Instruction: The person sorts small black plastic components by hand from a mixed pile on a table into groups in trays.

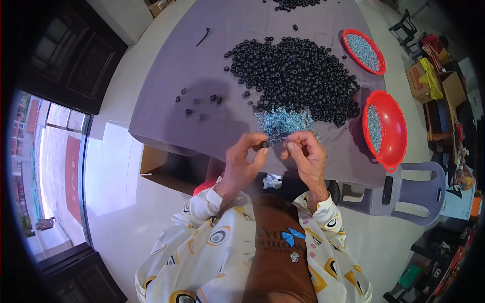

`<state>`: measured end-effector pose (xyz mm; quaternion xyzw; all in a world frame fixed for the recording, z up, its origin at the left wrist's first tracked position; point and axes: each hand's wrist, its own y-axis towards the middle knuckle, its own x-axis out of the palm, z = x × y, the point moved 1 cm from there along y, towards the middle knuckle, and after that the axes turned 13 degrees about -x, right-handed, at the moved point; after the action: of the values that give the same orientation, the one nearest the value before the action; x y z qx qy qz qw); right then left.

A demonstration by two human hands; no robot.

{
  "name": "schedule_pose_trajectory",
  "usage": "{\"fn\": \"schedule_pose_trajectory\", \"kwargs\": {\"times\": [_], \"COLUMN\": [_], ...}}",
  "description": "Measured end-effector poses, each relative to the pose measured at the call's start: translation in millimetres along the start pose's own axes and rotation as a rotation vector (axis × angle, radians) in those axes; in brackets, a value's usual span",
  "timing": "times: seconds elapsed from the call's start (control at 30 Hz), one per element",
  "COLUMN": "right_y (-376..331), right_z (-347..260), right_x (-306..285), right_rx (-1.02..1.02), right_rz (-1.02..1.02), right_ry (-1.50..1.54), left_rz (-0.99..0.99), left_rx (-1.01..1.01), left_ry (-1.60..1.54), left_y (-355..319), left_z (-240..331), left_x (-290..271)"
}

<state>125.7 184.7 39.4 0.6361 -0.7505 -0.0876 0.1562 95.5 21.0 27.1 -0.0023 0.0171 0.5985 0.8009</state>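
My left hand (240,162) pinches a round black piece (264,144) between thumb and forefinger, above the table's near edge. To its right my right hand (310,159) is closed in a pinch; what lies between its fingertips is too small to make out. A heap of tiny bluish, shiny pieces (285,120) lies just beyond both hands. Behind it spreads a large pile of round black pieces (298,70), many with a hole showing. Several loose black pieces (188,111) are scattered on the left side of the cloth.
A grey-purple cloth covers the table (166,81). At its right edge sit a red scalloped bowl (396,123) and a red plate (382,64), both with bluish pieces. A thin black strip (203,37) lies far left. A grey plastic chair (419,194) stands at the right.
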Motion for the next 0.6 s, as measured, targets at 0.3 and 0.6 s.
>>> {"fn": "schedule_pose_trajectory", "kwargs": {"times": [0.3, 0.6], "right_y": [-1.9, -0.8], "right_z": [-7.5, -23.3], "right_x": [-7.3, 4.0], "right_rx": [-0.068, -0.29], "right_rz": [-0.048, -0.19], "right_ry": [0.177, -0.374], "left_rz": [0.055, 0.039], "left_rx": [0.186, 0.308], "left_ry": [0.167, 0.354], "left_y": [2.8, 3.7], "left_z": [18.4, 12.2], "left_x": [7.5, 14.6]}}
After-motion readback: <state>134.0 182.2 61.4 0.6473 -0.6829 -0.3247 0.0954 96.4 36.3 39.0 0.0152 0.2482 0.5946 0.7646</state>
